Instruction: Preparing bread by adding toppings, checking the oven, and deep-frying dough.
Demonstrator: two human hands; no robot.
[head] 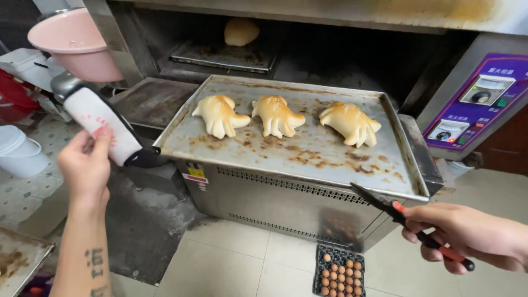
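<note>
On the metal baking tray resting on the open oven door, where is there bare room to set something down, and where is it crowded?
The flat metal baking tray is bare along its near half, between the three golden hand-shaped buns and the front rim, up to the black-and-red tongs in the right hand at the near right corner. The far half is crowded with buns. The left hand holds the cloth-wrapped oven handle.

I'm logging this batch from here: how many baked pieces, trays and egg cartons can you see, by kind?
Hand-shaped buns on the front tray: 3
Round loaf inside the oven: 1
Metal baking trays: 4
Egg cartons on the floor: 1
Total: 9
</note>
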